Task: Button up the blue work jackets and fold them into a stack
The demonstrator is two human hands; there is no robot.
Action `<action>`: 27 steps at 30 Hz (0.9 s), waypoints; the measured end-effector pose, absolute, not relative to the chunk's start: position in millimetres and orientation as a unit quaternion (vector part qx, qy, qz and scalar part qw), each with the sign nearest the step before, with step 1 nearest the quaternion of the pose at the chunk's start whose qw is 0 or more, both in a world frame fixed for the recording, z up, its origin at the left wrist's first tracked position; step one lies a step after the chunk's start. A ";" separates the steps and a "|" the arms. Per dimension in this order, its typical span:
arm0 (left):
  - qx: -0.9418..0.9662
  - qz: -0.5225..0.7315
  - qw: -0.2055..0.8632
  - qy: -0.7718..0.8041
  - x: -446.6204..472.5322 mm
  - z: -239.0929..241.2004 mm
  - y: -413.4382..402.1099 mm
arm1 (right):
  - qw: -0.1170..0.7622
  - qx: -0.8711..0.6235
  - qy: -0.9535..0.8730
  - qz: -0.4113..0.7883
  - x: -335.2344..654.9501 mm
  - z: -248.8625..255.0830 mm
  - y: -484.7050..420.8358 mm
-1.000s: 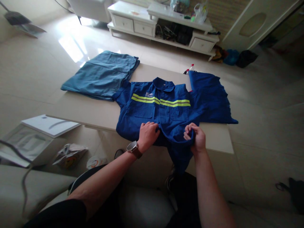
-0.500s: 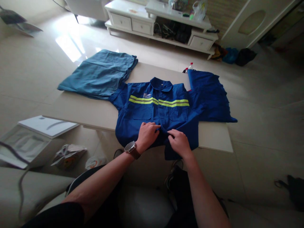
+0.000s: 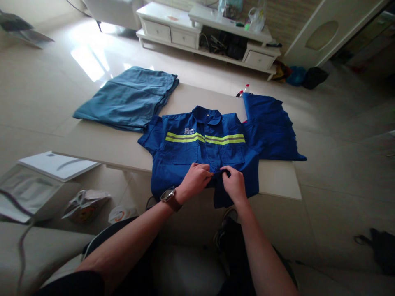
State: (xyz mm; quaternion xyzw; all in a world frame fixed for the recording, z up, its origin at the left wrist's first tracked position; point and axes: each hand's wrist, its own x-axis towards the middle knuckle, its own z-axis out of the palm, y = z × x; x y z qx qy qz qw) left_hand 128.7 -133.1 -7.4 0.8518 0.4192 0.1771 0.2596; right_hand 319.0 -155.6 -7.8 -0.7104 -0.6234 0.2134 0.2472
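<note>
A blue work jacket [image 3: 182, 158] with a yellow-and-grey reflective stripe lies front side up on a white table [image 3: 120, 149], its collar pointing away from me. My left hand [image 3: 196, 179], with a watch [image 3: 168, 195] on the wrist, pinches the front placket near the lower middle. Just to its right, my right hand [image 3: 233, 183] grips the other front edge of the jacket, its fingers closed on the cloth. The lower hem hangs over the table's near edge. What exactly lies between the fingertips is too small to make out.
Folded teal cloth [image 3: 129, 98] lies at the table's left end, and more dark blue clothing [image 3: 271, 127] at the right. A bottle [image 3: 247, 88] shows behind the table. A white box [image 3: 58, 164] and a plastic bag [image 3: 86, 207] stand at lower left. A TV cabinet [image 3: 185, 37] stands beyond.
My right hand has lifted its jacket edge slightly and turned its fingers inward. My left hand has shifted a little right and nearer to me, still on the cloth.
</note>
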 end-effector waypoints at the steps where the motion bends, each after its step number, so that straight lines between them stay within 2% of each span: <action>1: 0.857 0.172 0.259 0.411 129.2 -6.4 -133.7 | 0.255 -0.706 -0.625 0.216 318.5 -8.2 -155.2; 6: 0.861 0.145 0.247 0.420 130.1 1.5 -135.4 | 0.286 -0.651 -0.666 0.225 318.8 -9.2 -152.1; 9: 0.836 0.131 0.256 0.467 126.9 4.9 -132.5 | 0.272 -0.618 -0.694 0.248 320.4 -3.3 -152.3; 14: 0.816 0.131 0.248 0.506 121.5 4.6 -128.3 | 0.234 -0.586 -0.682 0.370 325.9 13.0 -153.9; 17: 0.827 0.137 0.232 0.493 121.2 3.6 -128.9 | 0.246 -0.583 -0.662 0.400 331.4 13.7 -152.3; 20: 0.841 0.136 0.231 0.470 122.5 3.5 -130.0 | 0.278 -0.631 -0.641 0.337 331.4 5.6 -152.3; 24: 0.857 0.142 0.250 0.428 126.4 4.6 -134.1 | 0.243 -0.685 -0.655 0.207 319.5 -6.5 -156.1; 27: 0.858 0.140 0.262 0.419 126.7 4.8 -137.7 | 0.242 -0.694 -0.655 0.174 314.0 -9.0 -155.6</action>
